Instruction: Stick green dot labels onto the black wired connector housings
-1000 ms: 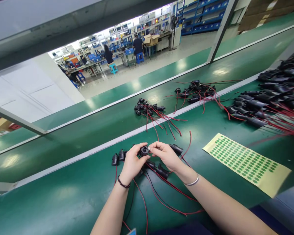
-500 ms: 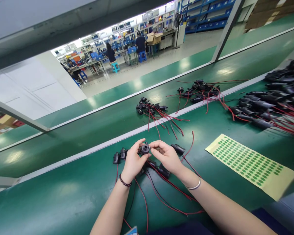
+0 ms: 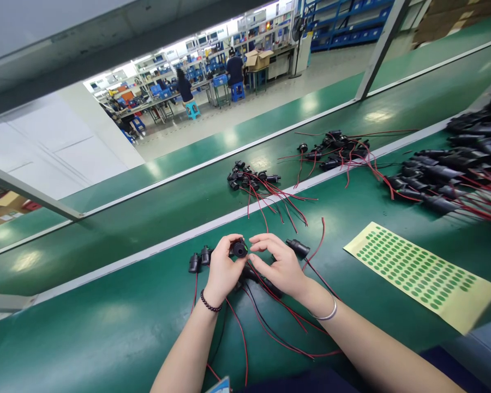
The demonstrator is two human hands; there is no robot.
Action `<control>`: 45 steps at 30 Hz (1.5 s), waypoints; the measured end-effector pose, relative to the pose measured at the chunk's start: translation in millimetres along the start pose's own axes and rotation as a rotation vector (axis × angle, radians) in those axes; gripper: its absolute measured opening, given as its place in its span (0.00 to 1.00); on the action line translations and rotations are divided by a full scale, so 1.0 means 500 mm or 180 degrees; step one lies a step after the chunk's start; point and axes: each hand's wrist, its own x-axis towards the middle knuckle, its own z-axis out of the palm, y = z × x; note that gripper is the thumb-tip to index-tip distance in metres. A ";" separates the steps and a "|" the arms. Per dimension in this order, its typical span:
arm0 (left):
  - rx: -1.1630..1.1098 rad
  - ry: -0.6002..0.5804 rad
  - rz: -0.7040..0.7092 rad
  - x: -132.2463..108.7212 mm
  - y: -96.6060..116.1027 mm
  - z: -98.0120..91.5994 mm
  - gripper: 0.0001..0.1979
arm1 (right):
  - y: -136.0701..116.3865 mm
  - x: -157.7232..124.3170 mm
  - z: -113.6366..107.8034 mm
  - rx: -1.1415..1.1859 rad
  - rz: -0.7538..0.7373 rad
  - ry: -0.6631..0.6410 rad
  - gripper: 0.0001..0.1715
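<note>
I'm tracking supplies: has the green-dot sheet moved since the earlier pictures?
No, not visibly: judged against the nearer white strip, the green-dot sheet keeps its place; only the view shifts slightly.

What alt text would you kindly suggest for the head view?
A left hand holds a black part with a green mark; the right hand is open beside it. More black parts with red wires lie on the green bench, a sheet of green stickers to the right.

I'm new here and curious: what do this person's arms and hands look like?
The left hand and right hand are gloveless; no sleeves cover the wrists. A dark beaded bracelet circles the left wrist, a silver bangle the right.
</note>
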 end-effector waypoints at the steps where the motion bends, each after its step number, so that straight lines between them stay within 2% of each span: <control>1: 0.0052 -0.0002 0.0043 -0.001 0.001 0.001 0.17 | 0.000 -0.001 0.000 -0.0006 0.0007 -0.0002 0.02; 5: 0.0168 0.0026 0.0237 -0.005 0.001 0.004 0.17 | -0.001 -0.003 -0.001 0.0116 0.0069 -0.0006 0.02; 9: 0.0119 0.0224 0.0521 -0.006 -0.006 0.008 0.15 | -0.006 0.000 -0.002 0.0338 0.0361 -0.0061 0.05; 15: 0.0547 0.0614 0.1313 -0.002 -0.016 0.011 0.13 | -0.012 0.001 0.001 0.0920 0.0889 -0.0312 0.11; 20: 0.0878 0.0782 0.1960 0.002 -0.019 0.010 0.12 | -0.010 0.000 0.005 0.1552 0.1546 -0.0490 0.19; 24: 0.1087 0.0898 0.2312 0.004 -0.021 0.006 0.13 | -0.013 0.000 0.005 0.1878 0.1839 -0.0537 0.21; 33: 0.1224 0.0794 0.2544 0.001 -0.043 0.000 0.17 | -0.019 0.002 0.005 0.2196 0.2151 -0.0571 0.23; 45: 0.1202 0.0792 0.2640 0.000 -0.043 0.003 0.14 | -0.019 -0.001 0.013 0.2748 0.2470 -0.0515 0.22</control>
